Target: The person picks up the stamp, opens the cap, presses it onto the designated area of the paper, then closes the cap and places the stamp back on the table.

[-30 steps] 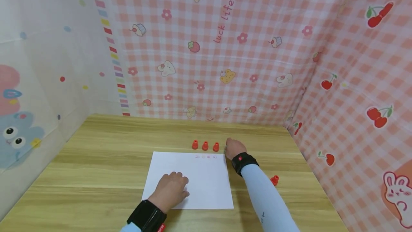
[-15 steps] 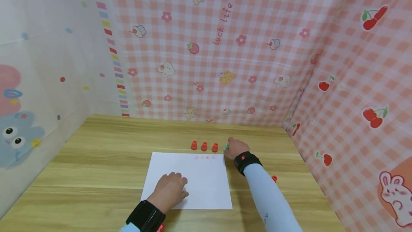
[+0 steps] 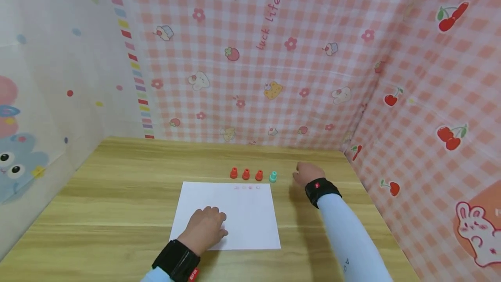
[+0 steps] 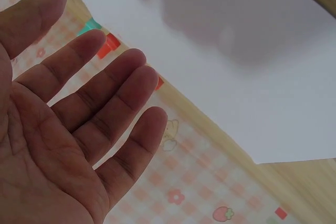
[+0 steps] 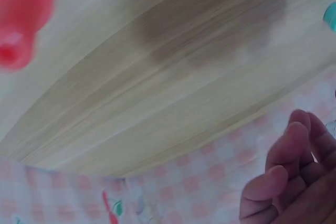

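A sheet of white paper (image 3: 250, 223) lies on the table with several small pink prints along its far right edge. My left hand (image 3: 205, 228) is over its left part, fingers extended and apart in the left wrist view, with nothing held. Beyond the far edge stand three red stamps (image 3: 245, 174) and, at the right end of their row, a teal stamp (image 3: 273, 177). My right hand (image 3: 309, 174) is to the right of the teal stamp, apart from it. Its fingers are loosely curled and hold nothing in the right wrist view.
Another red stamp (image 5: 23, 17) shows close up in the right wrist view; the right forearm hides it in the head view. The wooden table (image 3: 117, 195) is bounded by a pink checked cloth (image 3: 219, 55) behind and to the right, and a pale cloth at left.
The right hand has let go of the teal stamp, which now stands at the end of the row, and has moved away to the right. The left hand stays over the paper.
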Motion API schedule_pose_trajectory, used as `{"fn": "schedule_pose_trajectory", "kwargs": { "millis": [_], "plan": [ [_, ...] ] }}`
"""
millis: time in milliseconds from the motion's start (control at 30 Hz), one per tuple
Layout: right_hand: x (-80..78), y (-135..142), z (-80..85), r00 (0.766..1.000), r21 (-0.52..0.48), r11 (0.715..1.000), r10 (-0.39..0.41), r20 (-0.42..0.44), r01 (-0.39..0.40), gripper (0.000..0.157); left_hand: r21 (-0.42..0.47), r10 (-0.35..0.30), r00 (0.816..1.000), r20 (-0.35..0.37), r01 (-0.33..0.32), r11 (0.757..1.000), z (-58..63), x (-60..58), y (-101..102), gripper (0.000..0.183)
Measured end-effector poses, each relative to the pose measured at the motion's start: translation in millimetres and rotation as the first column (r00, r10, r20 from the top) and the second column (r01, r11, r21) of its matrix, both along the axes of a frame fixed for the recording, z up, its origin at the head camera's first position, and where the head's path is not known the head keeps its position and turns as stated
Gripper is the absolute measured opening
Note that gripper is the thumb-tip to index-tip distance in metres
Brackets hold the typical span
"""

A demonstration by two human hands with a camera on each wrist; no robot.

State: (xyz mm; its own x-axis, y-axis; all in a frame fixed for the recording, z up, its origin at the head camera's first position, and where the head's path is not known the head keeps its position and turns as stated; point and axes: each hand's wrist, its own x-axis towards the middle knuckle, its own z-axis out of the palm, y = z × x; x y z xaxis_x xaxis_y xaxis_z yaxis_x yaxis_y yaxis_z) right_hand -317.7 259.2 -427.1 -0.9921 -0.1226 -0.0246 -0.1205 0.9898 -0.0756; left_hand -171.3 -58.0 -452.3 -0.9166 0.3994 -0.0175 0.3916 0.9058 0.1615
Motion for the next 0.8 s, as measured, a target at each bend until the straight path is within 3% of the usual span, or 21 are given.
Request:
{"fn": "schedule_pose_trajectory", "kwargs": {
  "millis": [133,267,600,800],
  "plan": [
    [10.7,13.6,14.7,1.0,0.008,1.0,0.007,0.026,-0.007,0.023,-0.001,-0.007,1.0,-0.021,0.007,1.0,0.3,-1.1,1.3,0.026],
    [20.8,29.7,19.7,0.999,0.003,1.0,-0.001,0.051,0.001,0.033,0.006,-0.019,0.999,-0.026,0.019,1.0,-0.4,-1.8,3.2,0.026],
    [43.8,70.7,8.1,0.995,0.002,0.999,-0.053,0.086,0.053,0.031,-0.001,-0.045,0.999,-0.012,0.045,0.999,-1.0,-1.8,10.1,0.027],
    [59.0,83.5,6.2,0.978,0.019,0.997,-0.079,0.192,0.077,0.032,-0.002,-0.042,0.999,0.001,0.042,0.999,-1.1,-1.0,13.0,0.027]
  ]
}}
